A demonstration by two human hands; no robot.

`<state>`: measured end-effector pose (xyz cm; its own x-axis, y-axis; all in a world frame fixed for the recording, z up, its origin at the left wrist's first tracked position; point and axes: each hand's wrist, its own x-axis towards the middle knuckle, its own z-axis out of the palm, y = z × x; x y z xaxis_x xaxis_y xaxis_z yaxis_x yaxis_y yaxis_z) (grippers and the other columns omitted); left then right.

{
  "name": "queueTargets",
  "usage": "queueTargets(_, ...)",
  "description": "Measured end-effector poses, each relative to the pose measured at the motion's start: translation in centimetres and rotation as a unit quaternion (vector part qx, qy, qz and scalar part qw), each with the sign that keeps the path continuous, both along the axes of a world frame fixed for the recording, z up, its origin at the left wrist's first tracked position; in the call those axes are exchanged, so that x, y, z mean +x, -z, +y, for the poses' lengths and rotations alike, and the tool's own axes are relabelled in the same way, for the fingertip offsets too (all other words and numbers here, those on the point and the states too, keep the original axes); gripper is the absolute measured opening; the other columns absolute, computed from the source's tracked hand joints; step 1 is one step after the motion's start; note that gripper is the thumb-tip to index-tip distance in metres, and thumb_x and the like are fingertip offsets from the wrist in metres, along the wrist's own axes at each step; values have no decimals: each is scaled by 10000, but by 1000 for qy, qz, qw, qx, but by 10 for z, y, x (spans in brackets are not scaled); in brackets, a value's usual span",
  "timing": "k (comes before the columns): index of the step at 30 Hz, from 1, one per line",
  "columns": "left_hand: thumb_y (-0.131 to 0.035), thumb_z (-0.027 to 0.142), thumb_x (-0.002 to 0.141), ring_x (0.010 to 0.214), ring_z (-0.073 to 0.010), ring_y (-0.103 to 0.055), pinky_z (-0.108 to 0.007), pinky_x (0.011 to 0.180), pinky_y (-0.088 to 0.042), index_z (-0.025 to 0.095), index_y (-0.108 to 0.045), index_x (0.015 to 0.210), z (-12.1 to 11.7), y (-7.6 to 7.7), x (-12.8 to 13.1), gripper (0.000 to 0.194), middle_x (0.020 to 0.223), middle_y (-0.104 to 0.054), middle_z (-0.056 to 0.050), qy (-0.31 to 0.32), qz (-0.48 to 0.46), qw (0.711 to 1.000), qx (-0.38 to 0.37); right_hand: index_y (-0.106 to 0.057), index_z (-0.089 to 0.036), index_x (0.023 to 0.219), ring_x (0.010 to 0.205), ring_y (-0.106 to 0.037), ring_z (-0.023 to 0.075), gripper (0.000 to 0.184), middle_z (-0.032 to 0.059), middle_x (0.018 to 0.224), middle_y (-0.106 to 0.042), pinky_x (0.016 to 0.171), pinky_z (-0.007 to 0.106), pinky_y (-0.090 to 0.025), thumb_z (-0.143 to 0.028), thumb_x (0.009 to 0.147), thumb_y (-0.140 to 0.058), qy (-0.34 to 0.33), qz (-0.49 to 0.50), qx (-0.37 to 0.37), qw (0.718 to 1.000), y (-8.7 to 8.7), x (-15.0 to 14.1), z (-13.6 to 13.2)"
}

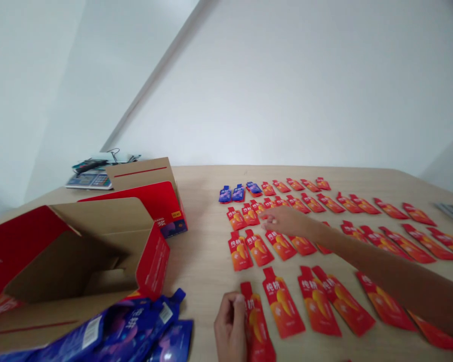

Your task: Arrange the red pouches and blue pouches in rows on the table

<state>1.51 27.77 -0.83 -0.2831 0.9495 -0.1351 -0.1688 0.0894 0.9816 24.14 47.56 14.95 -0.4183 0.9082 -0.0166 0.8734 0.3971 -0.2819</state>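
Red-orange spout pouches lie in several rows on the table, printed with white characters and yellow fruit. At the front row's left end, my left hand (pixel 231 327) has its fingers curled, thumb pressed against the edge of a red pouch (pixel 258 329). My right hand (pixel 285 220) reaches across from the right over the second and third rows. Its fingers are bent together above a red pouch (pixel 280 245), near the second row's left part. Whatever is under those fingertips is hidden. Three blue pouches (pixel 238 193) start the back row, followed by red ones.
An open red carton (pixel 153 269) stands at the left, with another red-and-blue carton (pixel 173 213) behind it. Several blue pouches (pixel 136 327) are heaped before the front carton. A scale (pixel 90 180) with cables sits far left. A white wall rises behind the wooden table (pixel 204 251).
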Motion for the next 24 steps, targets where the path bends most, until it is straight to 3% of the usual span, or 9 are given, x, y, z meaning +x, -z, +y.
queueTargets(6,-680,701,907,624,-167,-443,-245,569,-379,194,-570,710,3,-3,-2,554,648,-489,11,12,36,997,63,-753,-276,1289,938,-733,247,419,73,1063,-799,826,333,-536,-472,956,-591,19,36,-52,998,-38,32,-138)
queueTargets(12,-673,626,922,561,-148,-401,-239,524,-345,207,-522,704,6,-4,0,496,618,-436,41,10,26,997,75,-762,-326,1286,749,-716,215,488,52,927,-795,682,314,-560,-621,947,-570,141,95,-66,983,-38,81,-243)
queueTargets(16,-679,561,916,613,-158,-435,-244,571,-367,203,-540,691,7,-6,-2,445,641,-473,31,6,38,995,95,-788,-307,1202,622,-673,184,530,38,850,-780,565,285,-543,-697,885,-622,281,197,17,939,-8,98,-301)
queueTargets(20,-678,542,915,644,-163,-443,-251,592,-364,200,-546,674,7,-7,-2,439,653,-482,26,3,55,992,109,-772,-246,1142,625,-678,196,565,40,773,-747,544,286,-529,-723,890,-605,421,268,161,852,41,104,-350)
queueTargets(22,-664,559,925,636,-163,-436,-256,583,-356,204,-534,667,7,-8,-2,458,647,-465,29,2,60,992,113,-759,-219,1127,674,-683,215,569,60,803,-745,575,306,-530,-716,905,-596,464,268,225,814,64,105,-369)
queueTargets(24,-656,579,929,621,-160,-421,-260,572,-344,207,-512,659,7,-9,-2,482,637,-440,34,1,65,991,117,-742,-192,1111,739,-687,235,555,89,865,-747,644,338,-543,-693,918,-601,475,275,258,795,83,105,-384)
